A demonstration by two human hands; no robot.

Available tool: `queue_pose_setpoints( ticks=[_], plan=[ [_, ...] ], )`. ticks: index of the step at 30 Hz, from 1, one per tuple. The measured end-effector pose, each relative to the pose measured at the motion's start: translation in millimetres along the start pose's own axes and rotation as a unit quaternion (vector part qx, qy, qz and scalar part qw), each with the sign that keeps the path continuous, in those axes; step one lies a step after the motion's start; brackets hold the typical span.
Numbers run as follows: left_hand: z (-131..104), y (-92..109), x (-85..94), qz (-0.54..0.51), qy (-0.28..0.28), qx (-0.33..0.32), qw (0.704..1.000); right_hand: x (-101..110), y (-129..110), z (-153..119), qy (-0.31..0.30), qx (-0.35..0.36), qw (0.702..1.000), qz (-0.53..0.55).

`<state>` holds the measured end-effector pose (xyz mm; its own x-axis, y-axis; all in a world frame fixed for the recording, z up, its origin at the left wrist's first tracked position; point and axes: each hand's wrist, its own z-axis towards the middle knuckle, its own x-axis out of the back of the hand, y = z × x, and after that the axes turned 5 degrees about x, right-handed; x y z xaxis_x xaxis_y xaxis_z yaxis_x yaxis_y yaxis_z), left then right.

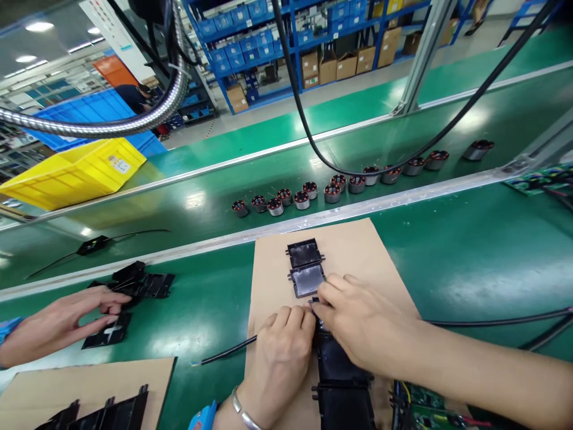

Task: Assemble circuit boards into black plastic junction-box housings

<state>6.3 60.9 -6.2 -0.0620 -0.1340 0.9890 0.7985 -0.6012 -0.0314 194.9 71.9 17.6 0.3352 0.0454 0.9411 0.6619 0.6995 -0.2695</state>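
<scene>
My left hand (284, 346), with a silver bangle at its wrist, is closed at the lower end of a black open tray piece (308, 280) on the cardboard sheet (273, 257). Opposite it, my right hand (358, 310) reaches in from the right with bent fingers pressed on a small black part between both hands. What the fingertips grip is mostly hidden. Below them lie more black trays (344, 406) in a column. A black cable (228, 351) with bare wire ends comes out beside my left hand, and another length runs right from under my right forearm.
At the left, another person's hand (96, 310) touches black cases (156, 285). A second cardboard sheet (152, 376) lies lower left. Green circuit boards (430, 397) sit lower right. Round motor coils (332, 193) line the conveyor behind a metal rail (206, 243). A cable hangs overhead.
</scene>
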Motion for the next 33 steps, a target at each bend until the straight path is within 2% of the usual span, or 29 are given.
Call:
queue_pose_setpoints(
  ticks=[3,6,8,10,12,14,16,19,22,27,33],
  plan=[
    [-2.4,-1.6,-4.1,-0.018,0.028,-0.008,0.999,-7.3,-17.0,0.6,-0.02,0.008,1.0,-0.019],
    [-4.5,-4.9,-7.4,-0.009,0.053,-0.034,0.998,-9.0,-20.3,2.4,-0.042,0.014,0.999,-0.02],
    [-4.2,-8.6,-7.2,-0.036,0.029,-0.036,0.998,-5.1,-15.2,0.7,-0.047,0.003,0.999,-0.008],
    [-2.1,-12.7,-3.8,-0.092,-0.005,-0.01,0.996,1.7,-6.9,-5.5,-0.047,-0.013,0.998,0.04],
    [1.2,-16.1,3.1,-0.153,-0.01,0.018,0.988,8.7,1.8,-14.8,-0.03,-0.038,0.995,0.091],
    [5.2,-18.7,12.0,-0.201,-0.01,0.002,0.98,13.4,9.4,-23.2,-0.009,-0.064,0.992,0.107],
    [10.3,-22.0,20.4,-0.23,-0.041,-0.047,0.971,14.6,15.2,-26.5,-0.003,-0.067,0.993,0.094],
    [20.1,-29.0,27.7,-0.218,-0.108,-0.102,0.965,11.4,20.4,-19.1,-0.024,-0.038,0.996,0.072],
    [29.8,-34.8,27.4,-0.171,-0.137,-0.127,0.967,6.4,23.0,-5.5,-0.053,-0.036,0.998,0.026],
    [38.7,-34.8,20.4,-0.101,-0.117,-0.162,0.975,-3.4,25.4,1.1,-0.021,-0.01,0.999,-0.032],
    [41.3,-33.1,15.5,-0.112,-0.079,-0.181,0.974,-2.0,28.3,-6.3,-0.023,-0.009,1.0,-0.001]
  ],
)
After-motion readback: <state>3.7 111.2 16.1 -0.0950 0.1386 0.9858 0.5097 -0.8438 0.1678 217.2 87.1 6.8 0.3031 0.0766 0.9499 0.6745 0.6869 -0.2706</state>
